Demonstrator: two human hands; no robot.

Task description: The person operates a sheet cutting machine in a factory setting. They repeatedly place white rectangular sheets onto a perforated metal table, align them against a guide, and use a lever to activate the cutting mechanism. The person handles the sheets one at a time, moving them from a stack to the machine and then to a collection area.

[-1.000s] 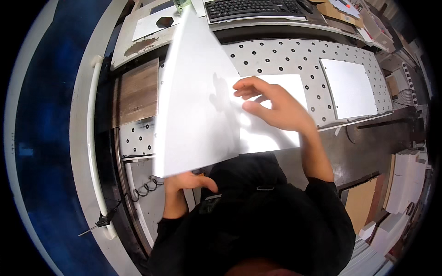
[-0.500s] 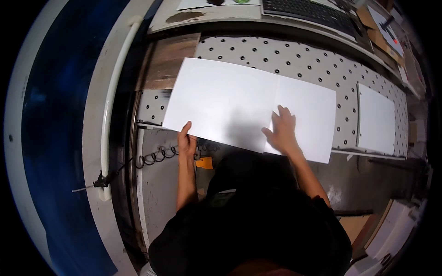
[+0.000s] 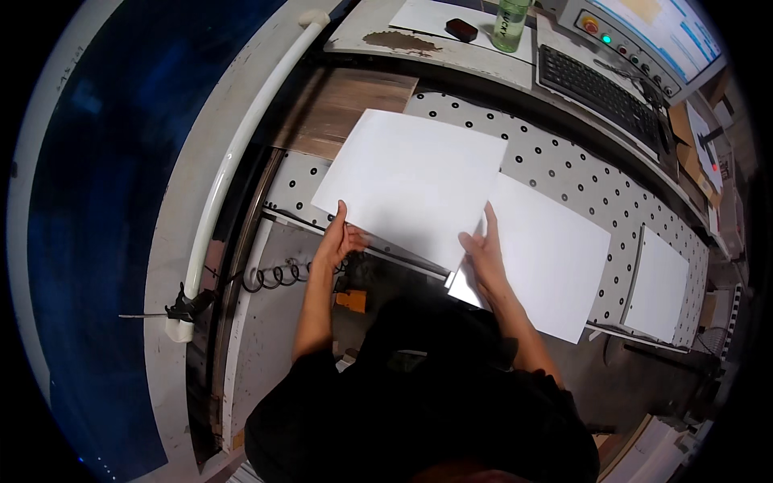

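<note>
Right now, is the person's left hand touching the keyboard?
No, the left hand holds the near edge of a white sheet, away from the keyboard.

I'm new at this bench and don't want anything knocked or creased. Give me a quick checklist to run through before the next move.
1. Left hand at the near edge of the left white panel: ok.
2. Right hand at that panel's right edge: ok, thumb over the top face; firmness of grip cannot tell.
3. Left panel clear of the middle white panel: cannot tell; their edges meet or overlap near the right hand.
4. Far-right white panel apart from the other two: ok, on the dotted table.
5. Green bottle upright, away from the panels: ok.
</note>
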